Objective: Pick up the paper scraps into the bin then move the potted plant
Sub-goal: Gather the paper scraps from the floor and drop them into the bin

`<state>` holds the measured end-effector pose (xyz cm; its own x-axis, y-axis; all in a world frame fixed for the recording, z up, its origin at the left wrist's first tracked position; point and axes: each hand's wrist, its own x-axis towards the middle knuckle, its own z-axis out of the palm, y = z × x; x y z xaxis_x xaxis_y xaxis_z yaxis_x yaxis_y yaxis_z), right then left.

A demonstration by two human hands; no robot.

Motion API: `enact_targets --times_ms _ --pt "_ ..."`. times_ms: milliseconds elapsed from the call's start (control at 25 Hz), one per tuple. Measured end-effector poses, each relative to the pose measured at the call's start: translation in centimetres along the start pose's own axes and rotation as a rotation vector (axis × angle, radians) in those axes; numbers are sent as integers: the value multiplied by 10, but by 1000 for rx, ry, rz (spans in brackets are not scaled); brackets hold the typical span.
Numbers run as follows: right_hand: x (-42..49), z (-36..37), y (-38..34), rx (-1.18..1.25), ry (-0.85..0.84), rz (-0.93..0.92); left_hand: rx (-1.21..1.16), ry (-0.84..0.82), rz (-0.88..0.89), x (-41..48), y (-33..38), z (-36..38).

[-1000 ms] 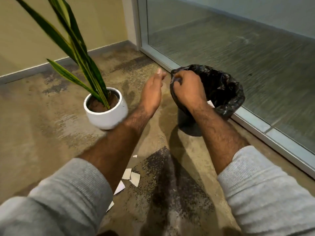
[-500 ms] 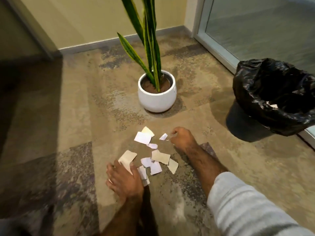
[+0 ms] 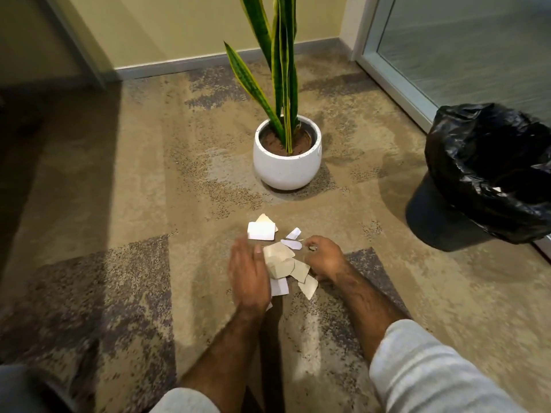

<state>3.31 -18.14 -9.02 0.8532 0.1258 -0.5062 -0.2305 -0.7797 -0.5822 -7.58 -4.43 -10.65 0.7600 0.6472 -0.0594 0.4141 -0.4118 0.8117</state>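
torn white and tan paper scraps (image 3: 280,260) heaped between flat left hand (image 3: 249,272) and curled right hand (image 3: 323,259), grip unclear.

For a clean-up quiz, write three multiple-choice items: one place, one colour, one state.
1. Next to the potted plant, the bin stands: A) on its left in the picture B) on its right in the picture C) behind it
2. The pot is: A) black B) white C) red
3. Most paper scraps lie: A) in the pot B) on a chair C) on the carpet between the hands
Answers: B, the bin is at the right edge; B, its wall is plain white; C, they sit between left hand and right hand.
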Motion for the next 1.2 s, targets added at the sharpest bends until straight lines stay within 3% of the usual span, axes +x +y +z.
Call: enact_targets --times_ms 80,160,240,320,400,480,600,680,800,960,1120,1200 --pt "2 2 4 -149 44 71 269 102 -121 -18 -27 -9" --pt "2 8 11 -229 57 239 449 41 -178 -52 -42 -9" --pt "-4 20 8 -93 48 361 478 -78 -142 -68 -41 4" --pt "-13 36 -8 40 49 367 319 -158 -75 -56 -25 18" --pt "-19 45 -24 195 -10 303 27 -186 -8 -36 -4 21" --pt "-17 37 -36 261 -21 235 -153 -104 31 -15 9 15" --pt "0 6 -43 -79 235 142 36 22 -3 25 7 3" --pt "15 -9 -39 -188 292 76 183 -42 -57 57 3 -3" --pt "27 -7 -31 -353 54 -88 298 -289 -34 102 5 -8" --pt "23 12 -24 -565 -168 -289 510 -590 149 127 25 -3" --pt "9 25 -19 -589 -237 -454 557 -657 292 104 24 -5" --pt "2 19 -23 -523 -244 -570 506 -683 258 92 19 -13"
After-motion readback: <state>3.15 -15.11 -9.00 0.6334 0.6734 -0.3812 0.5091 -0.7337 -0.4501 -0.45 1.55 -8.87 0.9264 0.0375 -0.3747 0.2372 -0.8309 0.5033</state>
